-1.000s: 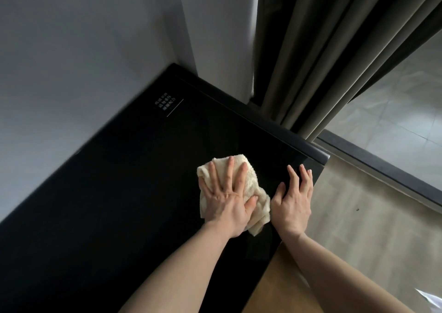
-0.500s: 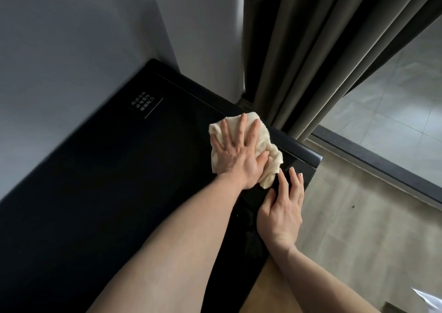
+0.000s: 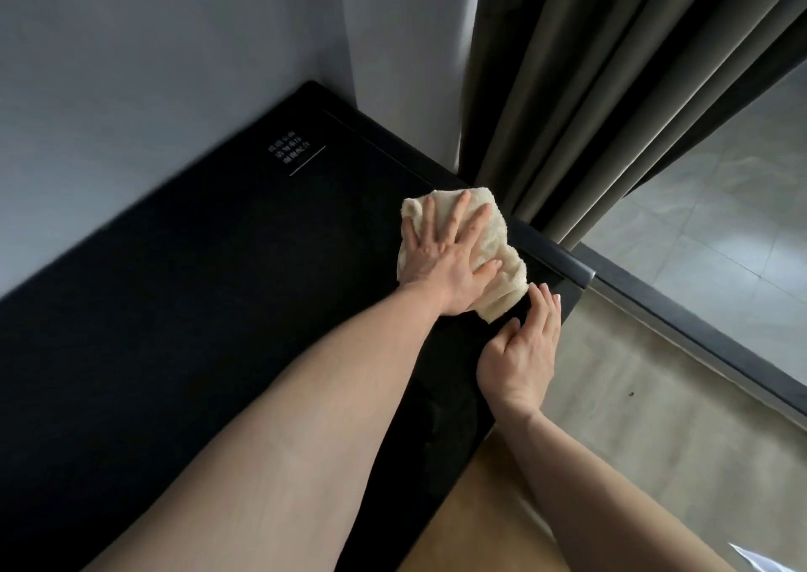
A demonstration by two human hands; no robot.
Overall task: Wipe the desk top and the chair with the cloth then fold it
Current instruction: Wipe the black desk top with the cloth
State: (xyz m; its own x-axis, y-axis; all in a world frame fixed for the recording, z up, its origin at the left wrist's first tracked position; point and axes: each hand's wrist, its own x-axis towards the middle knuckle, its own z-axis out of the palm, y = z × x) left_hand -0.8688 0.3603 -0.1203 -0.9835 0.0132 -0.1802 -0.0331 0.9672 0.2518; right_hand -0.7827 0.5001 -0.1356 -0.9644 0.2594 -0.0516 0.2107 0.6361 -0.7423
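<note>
A grey wall (image 3: 131, 91) fills the view from 9 to 11 o'clock. Below it the black counter (image 3: 196, 309) runs from the 7 o'clock corner up toward 12 o'clock, with a small patch of white printed text (image 3: 291, 153) near its far end; the letters are too blurred to read.

The left hand (image 3: 441, 261) lies just right of centre, reaching toward 1 o'clock. Its fingers (image 3: 456, 215) are straight and spread wide, palm down, pressing flat on the cream cloth (image 3: 502, 274). The cloth is bunched on the counter close to its far right edge, showing past the fingertips and at the thumb side of the hand.

The right hand (image 3: 519, 353) rests at the 4 o'clock side of the cloth, on the counter near its right edge. Its fingers (image 3: 546, 305) are straight and held together, holding nothing; the fingertips lie just beside the lower end of the cloth, and I cannot tell if they touch it.

Dark curtains (image 3: 589, 91) hang from 12 to 2 o'clock, just beyond the cloth. Pale floor tiles (image 3: 698, 418) cover the area at 3 to 5 o'clock.
</note>
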